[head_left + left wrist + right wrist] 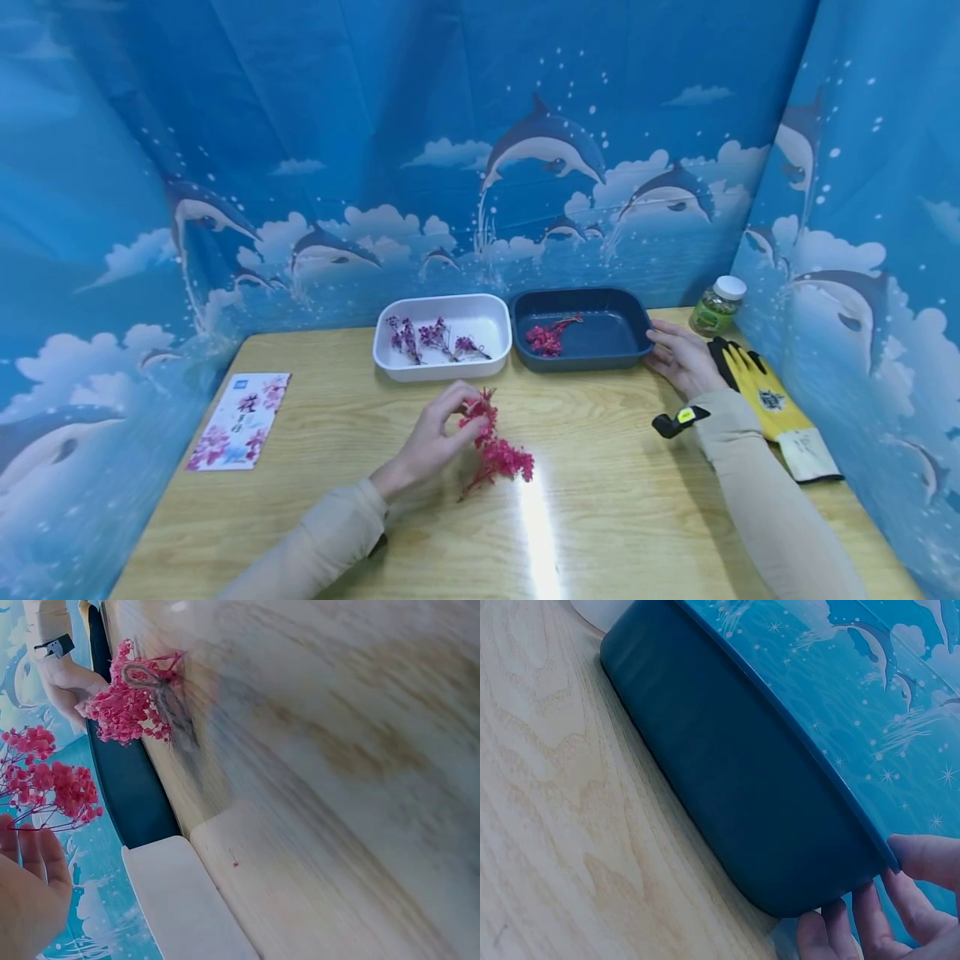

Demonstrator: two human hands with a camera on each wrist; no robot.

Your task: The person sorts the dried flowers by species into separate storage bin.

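Note:
My left hand (pixel 429 437) pinches a sprig of pink dried flowers (pixel 64 787) between thumb and fingers, above the table's middle. Just below it lies a pink flower bunch (pixel 504 461), its stems tied with grey twine (pixel 174 712) in the left wrist view. My right hand (pixel 684 360) holds the right end of a dark blue tray (pixel 727 772), thumb at the rim and fingers against the outer wall. Inside that tray rests another pink-red flower sprig (pixel 546 340). To its left, a white tray (pixel 442 372) contains several small purple flower sprigs (pixel 435 335).
At the far right stands a jar with a white lid (pixel 729 288), beside yellow-and-black work gloves (pixel 768 396). A floral printed packet (pixel 238 421) lies on the left of the wooden table (pixel 315 517). Dolphin-print curtains (pixel 420 167) enclose the back and sides.

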